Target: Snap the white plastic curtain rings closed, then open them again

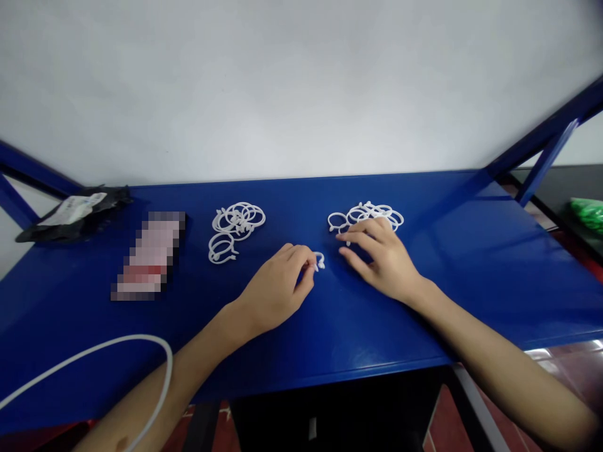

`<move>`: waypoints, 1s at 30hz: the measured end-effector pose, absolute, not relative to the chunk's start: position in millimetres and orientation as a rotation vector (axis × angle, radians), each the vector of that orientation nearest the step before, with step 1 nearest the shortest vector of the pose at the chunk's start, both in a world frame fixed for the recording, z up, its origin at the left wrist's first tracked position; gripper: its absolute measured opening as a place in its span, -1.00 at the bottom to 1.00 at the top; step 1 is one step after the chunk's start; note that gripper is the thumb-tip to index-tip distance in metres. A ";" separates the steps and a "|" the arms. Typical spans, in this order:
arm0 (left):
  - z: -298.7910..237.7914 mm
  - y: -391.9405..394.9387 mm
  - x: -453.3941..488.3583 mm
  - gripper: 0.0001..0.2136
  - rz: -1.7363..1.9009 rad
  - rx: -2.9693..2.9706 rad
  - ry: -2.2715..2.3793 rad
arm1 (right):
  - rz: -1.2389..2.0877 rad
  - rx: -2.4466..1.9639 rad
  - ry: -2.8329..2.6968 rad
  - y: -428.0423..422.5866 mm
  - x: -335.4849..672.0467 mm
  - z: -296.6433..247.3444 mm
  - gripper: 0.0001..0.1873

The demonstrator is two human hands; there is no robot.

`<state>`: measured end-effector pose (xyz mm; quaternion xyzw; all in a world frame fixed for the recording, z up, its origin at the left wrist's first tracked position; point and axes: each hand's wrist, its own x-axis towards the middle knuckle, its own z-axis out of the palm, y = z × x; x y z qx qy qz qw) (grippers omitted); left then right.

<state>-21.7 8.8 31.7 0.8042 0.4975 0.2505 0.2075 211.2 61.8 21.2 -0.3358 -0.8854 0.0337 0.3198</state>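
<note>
Near the middle of the blue table, my left hand (281,285) pinches a small white plastic ring (320,259) between thumb and fingers. Part of that ring is hidden by the fingertips; a knobbed end shows on its right. My right hand (380,258) reaches over the near side of a pile of white rings (367,212), its fingers apart. Whether its fingertips touch the rings I cannot tell. Another heap of similar white rings (240,220), with knobs and little prongs, lies to the left, beyond my left hand.
A blurred-out flat pinkish object (153,248) lies left on the blue table (301,351). Behind it is a black plastic package (73,213) with a white label. A white cable (117,339) loops over my left forearm. A white wall and blue frame bars bound the table.
</note>
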 end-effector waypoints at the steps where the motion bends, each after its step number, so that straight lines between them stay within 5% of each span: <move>1: 32.9 8.0 -20.3 -0.91 0.737 2.159 1.355 | 0.198 -0.831 -2.340 58.7 209.0 21.0 -0.78; 7: 34.3 6.4 -15.7 -0.90 0.878 1.891 1.305 | 0.737 -0.738 -2.244 46.2 198.1 18.8 -0.87; 13: 25.9 5.3 -14.8 -0.89 0.954 2.006 1.309 | 0.874 -0.777 -2.164 41.8 195.0 16.9 -0.86; 23: 0.0 -5.1 -7.7 -0.74 1.083 2.525 1.222 | 0.579 -0.672 -2.372 30.7 193.4 14.2 -0.79; 30: 17.7 12.5 -21.5 -0.82 0.952 2.713 1.406 | 0.243 -0.748 -2.354 47.2 198.2 20.9 -0.87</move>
